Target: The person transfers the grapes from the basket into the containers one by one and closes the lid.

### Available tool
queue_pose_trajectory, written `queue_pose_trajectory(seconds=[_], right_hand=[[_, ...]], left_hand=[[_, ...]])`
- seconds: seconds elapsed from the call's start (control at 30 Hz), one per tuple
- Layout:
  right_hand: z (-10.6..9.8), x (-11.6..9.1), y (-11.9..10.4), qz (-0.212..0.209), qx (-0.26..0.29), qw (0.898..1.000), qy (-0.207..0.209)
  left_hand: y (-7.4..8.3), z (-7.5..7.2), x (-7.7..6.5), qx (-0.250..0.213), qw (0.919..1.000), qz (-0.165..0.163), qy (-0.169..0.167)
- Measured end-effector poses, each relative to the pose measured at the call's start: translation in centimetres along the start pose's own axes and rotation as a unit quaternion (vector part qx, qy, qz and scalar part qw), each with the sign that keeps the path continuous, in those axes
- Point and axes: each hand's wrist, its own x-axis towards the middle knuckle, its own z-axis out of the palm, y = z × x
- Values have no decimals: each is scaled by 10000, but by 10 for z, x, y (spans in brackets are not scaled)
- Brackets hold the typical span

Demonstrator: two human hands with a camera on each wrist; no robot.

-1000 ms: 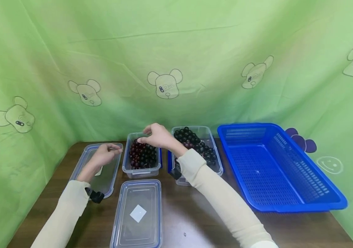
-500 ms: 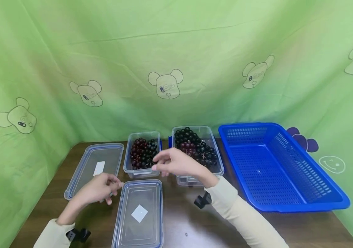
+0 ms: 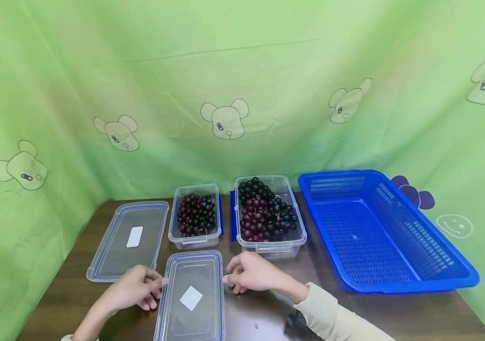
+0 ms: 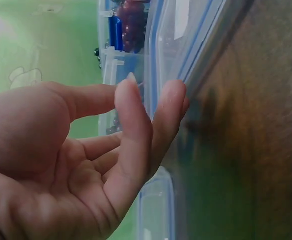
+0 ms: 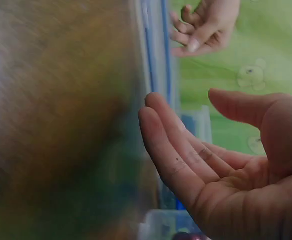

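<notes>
A clear rectangular lid [image 3: 191, 279] with a blue seal and a white diamond label lies on the table between the two hands. The left hand [image 3: 138, 289] is at its left edge, fingers loosely bent, fingertips right at the rim. On the other side, the right hand [image 3: 253, 273] has its relaxed fingers at the lid's right edge, thumb apart from the fingers in the right wrist view. Neither hand grips anything. Behind the lid stand a smaller clear container [image 3: 195, 240] and a larger one [image 3: 274, 248], each holding dark grapes [image 3: 257, 218].
A second clear lid [image 3: 119, 253] with a white label lies at the left. To the right stands a large blue perforated basket [image 3: 362, 237]. A green curtain [image 3: 293, 94] hangs behind the wooden table [image 3: 264, 327].
Both hands have come back from above the left lid and the grape containers toward the person, down to either side of the near lid. The containers and lids have stayed in place.
</notes>
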Motion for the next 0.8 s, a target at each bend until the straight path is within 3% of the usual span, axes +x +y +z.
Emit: queue_pose_trajectory(seconds=[0.23, 0.4, 0.8], right_hand=[[15, -5, 15, 379, 1112, 9930, -79], [21, -3, 16, 449, 1673, 9848, -152], [33, 1, 13, 557, 2227, 9732, 90]], left_hand=[[-13, 7, -2, -574, 9982, -28, -146], [-21, 7, 0, -817, 9966, -34, -77], [-25, 6, 3, -919, 9957, -43, 87]])
